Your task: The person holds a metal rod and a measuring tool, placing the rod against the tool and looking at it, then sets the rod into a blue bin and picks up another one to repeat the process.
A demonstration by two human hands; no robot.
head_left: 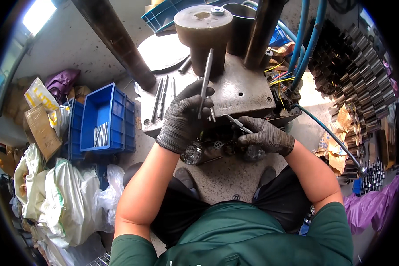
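My left hand [184, 113], in a dark grey work glove, is closed around a slim stepped metal shaft [207, 68] that points up and away from me. My right hand [267, 136], gloved alike, grips a small metal hand tool with a bent tip [240, 124], which looks like a deburring tool. Its tip points left toward my left hand, apart from the held shaft. Several similar shafts [163, 98] lie on the metal machine table [235, 84], left of a thick metal cylinder [203, 33]. A ring bearing [217, 11] rests on top of that cylinder.
Blue crates [113, 111], one with several shafts [101, 134] inside, stand at left beside white sacks [60, 199]. Dark steel columns [115, 40] rise from the table. Blue hoses [303, 48] and loose wires hang at its right. Stacked metal parts [354, 71] line the far right.
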